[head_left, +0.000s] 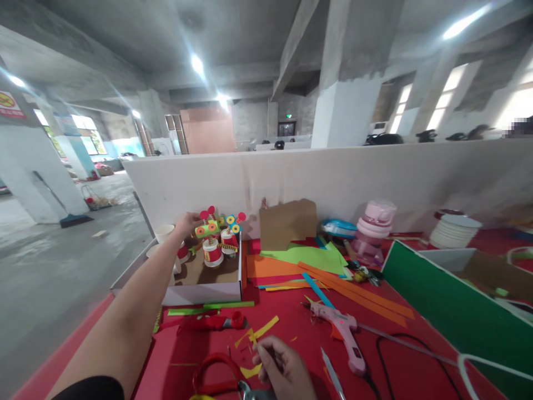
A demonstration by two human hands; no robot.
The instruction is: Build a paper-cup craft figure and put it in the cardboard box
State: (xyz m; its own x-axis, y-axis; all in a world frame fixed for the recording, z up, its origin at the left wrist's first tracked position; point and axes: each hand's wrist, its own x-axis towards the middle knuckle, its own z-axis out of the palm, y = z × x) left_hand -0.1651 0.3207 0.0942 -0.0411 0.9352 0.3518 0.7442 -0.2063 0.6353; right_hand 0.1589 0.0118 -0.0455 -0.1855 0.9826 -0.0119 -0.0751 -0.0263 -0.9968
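Near edge of red-covered bench (pixel 166 344): scissors w/ red loop handles (pixel 208 369), partly out of frame. R hand (pixel 283 364) beside them, fingers curled, thumb and index tips close together by the thin yellow paper scraps (pixel 266 328); can't tell if anything's pinched. Grey craft knife (pixel 332 372) lies to its right, then pale pink plastic glue gun (pixel 353 347), nozzle toward bench middle, small red light on.

Further in, bright green paper strips (pixel 229 305) lie along the front wall of the shallow white-walled, brown-floored cardboard box (pixel 200 294). Task items are inside it: red-and-white paper-cup figure w/ green paper head and coil neck (pixel 213 255) near box's right side, red-and-white cup figure w/ blue-and-yellow head (pixel 229 243) just behind, by the right wall. L hand (pixel 189 222) is at the green head; fingertips partly hidden, so grip unconfirmed.

Step in hand, my read: handling that front figure in the box. Best by the cup, not the head; coil neck prob flexes. Mind the antennae, they could snag the neighbour's. Forearm crosses box's left side, so lift high to clear the cups there.

Far edge: upright brown cardboard piece (pixel 287 225), then white partition (pixel 291 178).
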